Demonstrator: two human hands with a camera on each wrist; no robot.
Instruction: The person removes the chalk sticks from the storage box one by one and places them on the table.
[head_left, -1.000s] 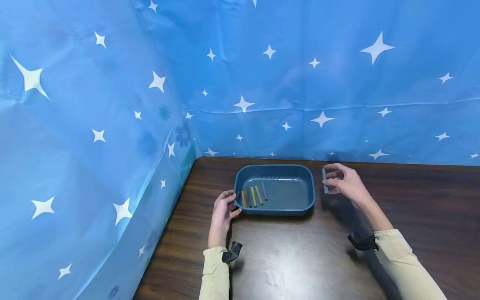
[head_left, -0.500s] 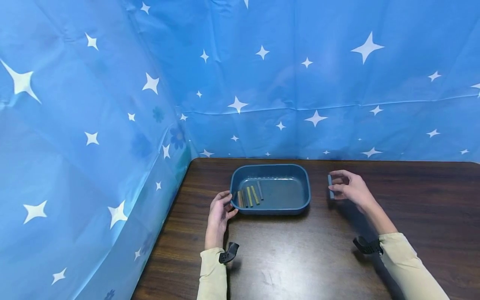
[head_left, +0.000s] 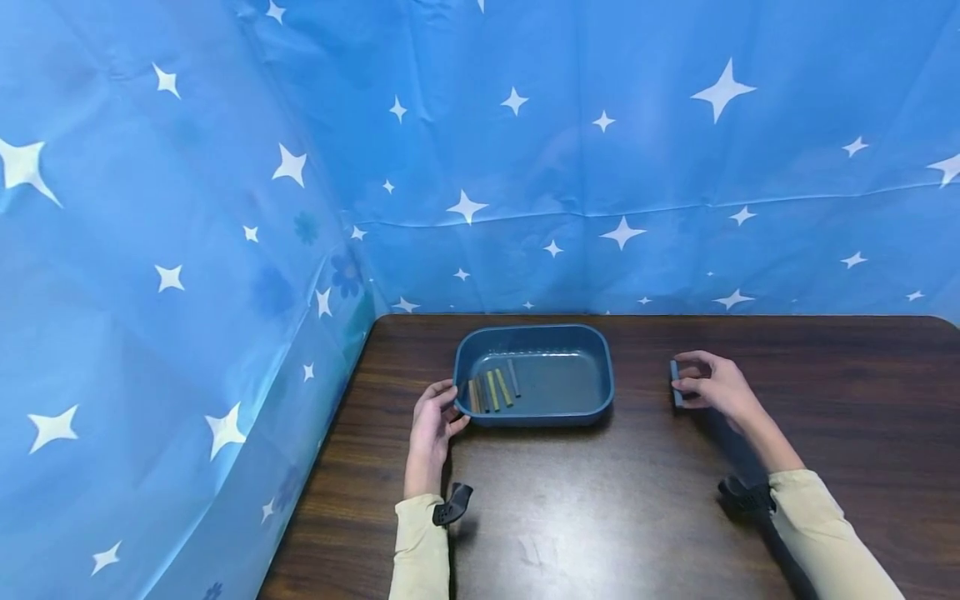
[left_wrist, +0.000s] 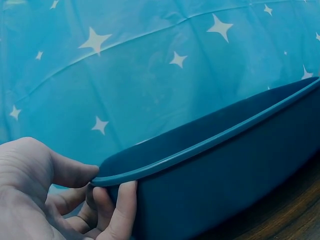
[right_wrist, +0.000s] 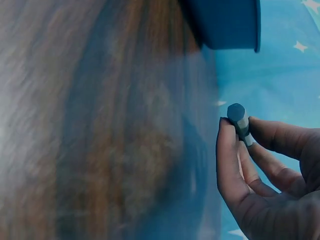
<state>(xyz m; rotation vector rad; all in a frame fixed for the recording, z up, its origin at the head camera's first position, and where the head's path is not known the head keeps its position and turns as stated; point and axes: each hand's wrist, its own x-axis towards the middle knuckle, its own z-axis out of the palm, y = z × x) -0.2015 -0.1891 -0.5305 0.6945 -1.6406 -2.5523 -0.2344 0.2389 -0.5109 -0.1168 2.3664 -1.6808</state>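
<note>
My left hand [head_left: 429, 431] grips the near left corner of a dark blue rounded tray [head_left: 555, 421]. In the left wrist view, the thumb lies at its rim [left_wrist: 200, 146] and the fingers touch the outer wall. Right of the tray, my right hand [head_left: 722, 387] pinches a short blue stick [head_left: 676, 386] between thumb and fingers. The right wrist view shows this crayon-like stick [right_wrist: 236, 112] end on, with a many-sided tip and a paler band. Inside the tray's left side lie several similar sticks, including yellow [head_left: 492, 391], brown [head_left: 473, 397] and grey-blue [head_left: 513, 378] ones.
A dark brown wooden table [head_left: 600, 508] bears the tray. Blue star-printed cloth [head_left: 540, 167] hangs along its back edge and left side. Each wrist carries a black strap mount, such as the left mount [head_left: 453, 505].
My right hand has moved right and slightly nearer with the blue stick, away from the tray. My left hand stays at the tray's corner while the head view shifts a little.
</note>
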